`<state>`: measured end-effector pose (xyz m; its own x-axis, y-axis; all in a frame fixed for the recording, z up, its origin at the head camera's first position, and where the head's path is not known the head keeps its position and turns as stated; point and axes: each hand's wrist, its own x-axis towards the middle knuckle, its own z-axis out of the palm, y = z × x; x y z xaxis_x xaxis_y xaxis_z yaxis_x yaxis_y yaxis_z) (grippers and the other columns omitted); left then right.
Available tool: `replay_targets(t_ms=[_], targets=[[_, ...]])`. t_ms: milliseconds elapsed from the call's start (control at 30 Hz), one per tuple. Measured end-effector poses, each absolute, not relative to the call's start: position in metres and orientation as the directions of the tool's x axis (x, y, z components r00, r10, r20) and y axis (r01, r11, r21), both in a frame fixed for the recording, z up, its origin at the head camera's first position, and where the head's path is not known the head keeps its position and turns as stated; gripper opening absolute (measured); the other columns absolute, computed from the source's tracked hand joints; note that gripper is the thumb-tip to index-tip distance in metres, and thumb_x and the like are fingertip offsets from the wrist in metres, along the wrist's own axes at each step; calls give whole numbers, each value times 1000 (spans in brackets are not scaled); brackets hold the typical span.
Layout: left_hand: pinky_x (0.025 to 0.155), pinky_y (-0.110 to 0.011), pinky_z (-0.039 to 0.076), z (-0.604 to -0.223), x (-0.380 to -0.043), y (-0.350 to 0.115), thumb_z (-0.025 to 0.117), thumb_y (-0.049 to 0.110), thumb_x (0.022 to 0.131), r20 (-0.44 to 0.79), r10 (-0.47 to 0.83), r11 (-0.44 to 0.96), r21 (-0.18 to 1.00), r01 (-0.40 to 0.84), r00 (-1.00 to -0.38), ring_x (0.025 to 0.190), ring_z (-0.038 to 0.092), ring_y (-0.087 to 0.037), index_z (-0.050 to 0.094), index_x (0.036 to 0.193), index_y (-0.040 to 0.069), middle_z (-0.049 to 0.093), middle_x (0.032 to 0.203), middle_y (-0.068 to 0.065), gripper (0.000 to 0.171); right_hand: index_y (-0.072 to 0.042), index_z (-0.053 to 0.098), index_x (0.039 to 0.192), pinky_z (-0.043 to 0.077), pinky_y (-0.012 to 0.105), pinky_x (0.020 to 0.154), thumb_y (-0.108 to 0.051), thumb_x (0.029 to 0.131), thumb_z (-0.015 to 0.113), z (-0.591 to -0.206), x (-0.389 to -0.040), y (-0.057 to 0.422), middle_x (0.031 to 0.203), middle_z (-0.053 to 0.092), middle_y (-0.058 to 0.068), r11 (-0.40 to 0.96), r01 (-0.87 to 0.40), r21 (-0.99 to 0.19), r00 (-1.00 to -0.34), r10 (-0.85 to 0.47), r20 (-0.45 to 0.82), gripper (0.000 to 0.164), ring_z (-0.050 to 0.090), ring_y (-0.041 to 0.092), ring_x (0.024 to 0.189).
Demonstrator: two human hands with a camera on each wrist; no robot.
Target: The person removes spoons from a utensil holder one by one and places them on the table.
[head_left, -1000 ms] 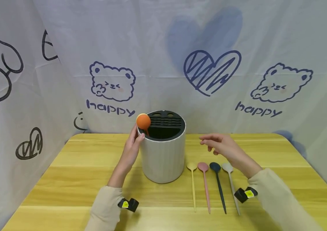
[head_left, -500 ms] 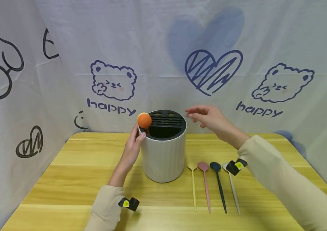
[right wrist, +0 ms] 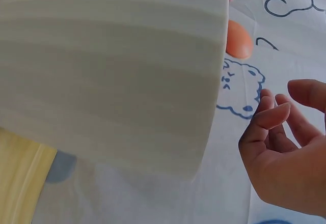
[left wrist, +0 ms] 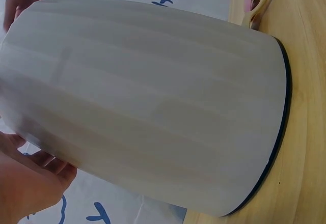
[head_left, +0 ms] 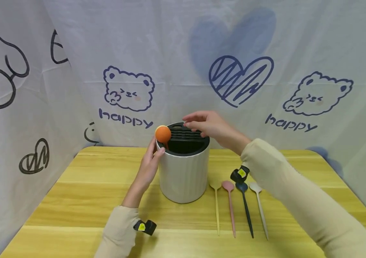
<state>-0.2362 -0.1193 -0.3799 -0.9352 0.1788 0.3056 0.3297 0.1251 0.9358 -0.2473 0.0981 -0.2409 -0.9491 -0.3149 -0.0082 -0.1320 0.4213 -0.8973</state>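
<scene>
The person's left hand (head_left: 149, 163) holds the utensil holder (head_left: 183, 175) at its upper left side, the grip clamped round the wall with the thumb in front, near the rim, and the fingers along the side. The left forearm rises from the bottom edge, leaning right. The right arm slants in from the lower right, and the right hand (head_left: 213, 125) hovers over the holder's black insert (head_left: 186, 135), its fingers loosely bent and pointing left; in this grip thumb and fingers are apart. The holder stands upright on the wooden worktop (head_left: 89, 186), an orange spoon (head_left: 163, 134) standing in it at the left, bowl up. To its right lie a yellow spoon (head_left: 215, 185), a pink spoon (head_left: 228, 186), a dark blue spoon (head_left: 242, 188) and a white spoon (head_left: 255, 187), side by side
</scene>
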Motion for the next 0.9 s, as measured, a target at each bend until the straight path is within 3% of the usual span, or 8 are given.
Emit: replay_targets(t_ms=[300,567,900], targets=[[113,-51,19,-379,-236,-118,43,36,100,315,181,127,932,340,-932,142,22,-28,13,156,15,17,159,-9,67,-13,68,121,47,40,88,-21,94,63,-237,-256,73,122,61,2,470,-141,-871,-944,-330,-25,29,56,24,104],[113,-51,20,-380,-237,-119,45,35,101,323,185,116,931,347,-928,142,23,-28,15,156,16,19,159,-9,66,-8,70,118,48,44,89,-12,90,67,-246,-263,58,114,67,5,484,-196,-853,-935,-355,13,28,58,21,105],[113,-48,21,-380,-237,-119,45,32,101,329,182,103,931,351,-927,141,24,-28,15,156,14,20,158,-12,66,-5,72,112,43,28,71,-7,84,73,-253,-265,47,102,70,7,484,-215,-848,-942,-333,49,28,60,20,94]])
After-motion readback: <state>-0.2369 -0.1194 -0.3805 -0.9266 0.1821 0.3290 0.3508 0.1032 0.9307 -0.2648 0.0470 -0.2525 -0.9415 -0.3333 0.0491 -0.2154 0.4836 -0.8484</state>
